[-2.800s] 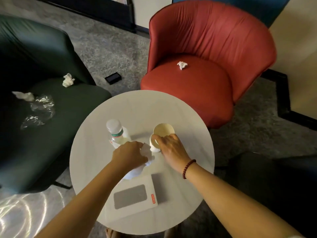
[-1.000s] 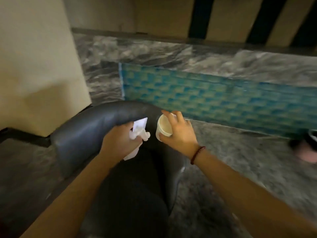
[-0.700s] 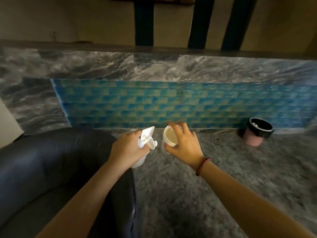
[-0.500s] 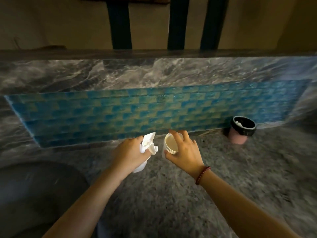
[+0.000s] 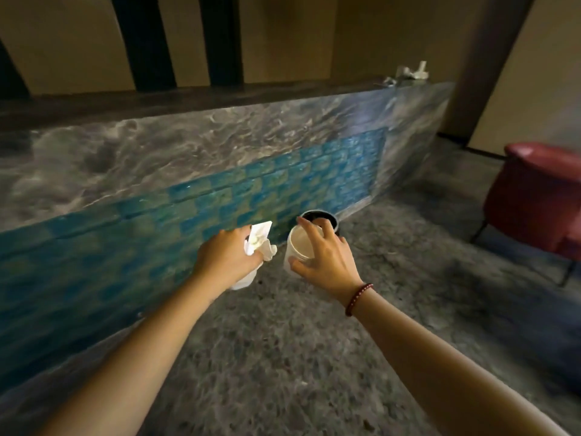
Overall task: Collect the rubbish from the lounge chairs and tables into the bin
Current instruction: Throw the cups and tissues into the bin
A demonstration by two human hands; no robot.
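My left hand (image 5: 228, 261) grips a bunch of crumpled white tissue (image 5: 260, 243), with more of it hanging below the fist. My right hand (image 5: 325, 258) holds a white paper cup (image 5: 300, 247) by its rim, fingers curled over the top. Just beyond the cup stands a small round bin (image 5: 319, 217) with a dark rim, on the floor against the wall; my right hand hides most of it.
A low wall of grey marble and blue mosaic tiles (image 5: 251, 196) runs along the left and back. White crumpled paper (image 5: 408, 72) lies on its ledge at the far right. A red lounge chair (image 5: 537, 199) stands at the right edge. Speckled grey floor (image 5: 298, 357) spreads underfoot.
The view has swung right from the table and dark chair to the tiled wall. The bin has come from the right to just beyond my right hand. Both hands keep their hold.
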